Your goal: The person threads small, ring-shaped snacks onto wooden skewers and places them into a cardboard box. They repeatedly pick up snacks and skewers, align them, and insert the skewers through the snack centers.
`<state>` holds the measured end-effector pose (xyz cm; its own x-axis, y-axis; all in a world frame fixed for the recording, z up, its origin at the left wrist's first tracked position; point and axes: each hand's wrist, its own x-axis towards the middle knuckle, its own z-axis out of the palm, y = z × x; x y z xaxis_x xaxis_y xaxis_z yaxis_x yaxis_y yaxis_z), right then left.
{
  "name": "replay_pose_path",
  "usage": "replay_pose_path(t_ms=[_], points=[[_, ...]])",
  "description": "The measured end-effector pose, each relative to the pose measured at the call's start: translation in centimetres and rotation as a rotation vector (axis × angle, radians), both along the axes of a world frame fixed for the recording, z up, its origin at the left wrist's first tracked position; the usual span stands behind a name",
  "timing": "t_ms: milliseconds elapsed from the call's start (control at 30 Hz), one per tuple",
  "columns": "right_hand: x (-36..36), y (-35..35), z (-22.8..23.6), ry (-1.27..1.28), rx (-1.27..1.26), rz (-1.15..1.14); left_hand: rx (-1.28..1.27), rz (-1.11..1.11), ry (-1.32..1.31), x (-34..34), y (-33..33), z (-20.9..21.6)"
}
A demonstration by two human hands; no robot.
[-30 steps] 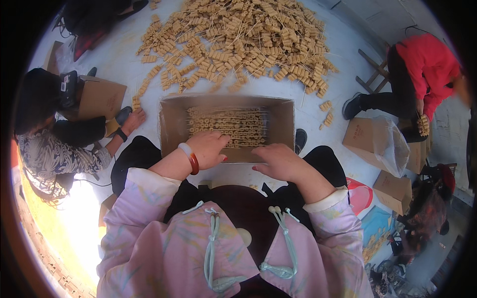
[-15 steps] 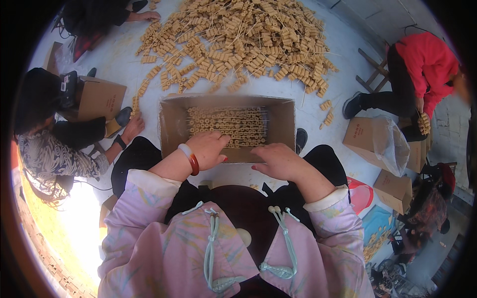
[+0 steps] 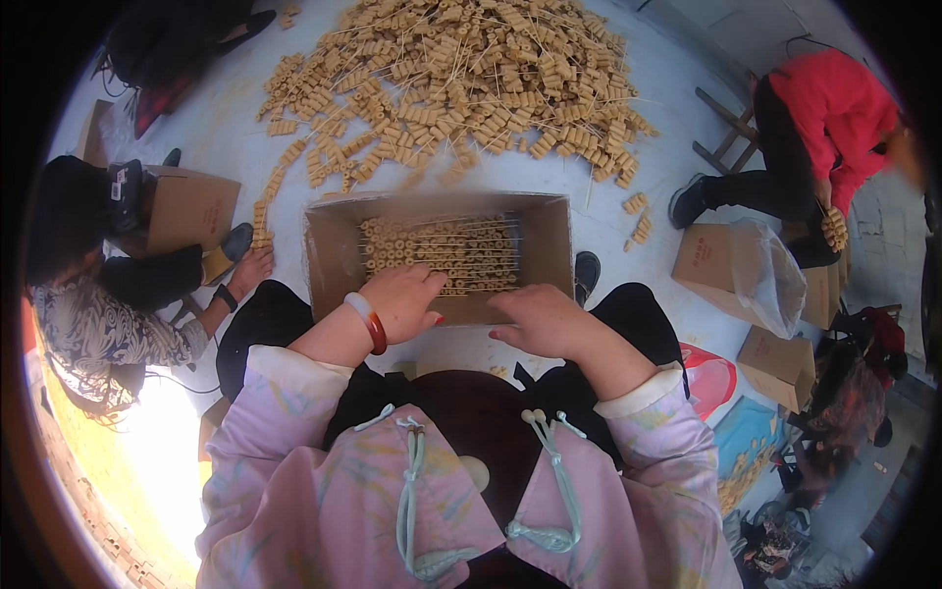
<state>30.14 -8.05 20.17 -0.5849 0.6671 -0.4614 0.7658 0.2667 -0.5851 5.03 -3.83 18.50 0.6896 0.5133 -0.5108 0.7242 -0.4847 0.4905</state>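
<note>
An open cardboard box (image 3: 535, 312) stands between my knees, with rows of skewered tan rolls (image 3: 442, 245) laid in it, their ring-shaped ends and thin sticks showing. My left hand (image 3: 397, 302), with a white and amber bangle (image 3: 367, 322) at its wrist, reaches over the box's near wall. Its fingers lie forward over the nearest skewers, the thumb apart. At the near wall's right part, my right hand (image 3: 540, 319) has its fingers stretched over the rim and its thumb apart lower down. Neither hand visibly holds a skewer; some fingertips are hard to make out.
Beyond the box a big heap of skewered rolls (image 3: 461, 88) covers the floor. A co-worker's hand (image 3: 250, 270) is close by on the left, beside another carton (image 3: 191, 208). To the right are cartons (image 3: 706, 255), a plastic bag (image 3: 765, 280) and a person in red (image 3: 834, 118).
The view has shifted slightly. My hands stay at the box's near wall with little change. At the far left, a co-worker's hand has drawn back from the heap.
</note>
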Motion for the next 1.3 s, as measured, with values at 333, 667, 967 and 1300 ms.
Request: replay_pose_path(t_ms=[333, 667, 967, 1300], points=[[-0.1, 0.2, 0.4, -0.047, -0.056, 0.040, 0.022, -0.002, -0.048, 0.2, -0.2, -0.5], [0.1, -0.6, -1.0, -0.049, 0.158, 0.039, -0.110, -0.212, 0.105, 0.9, -2.2, -2.4], [0.3, -1.5, -4.9, -0.366, 0.130, 0.164, -0.097, -0.209, 0.131, 2.0, -2.3, -3.9], [2.2, -1.1, -4.9, -0.331, 0.172, 0.153, -0.002, -0.187, 0.013, 3.1, -2.3, -4.9]])
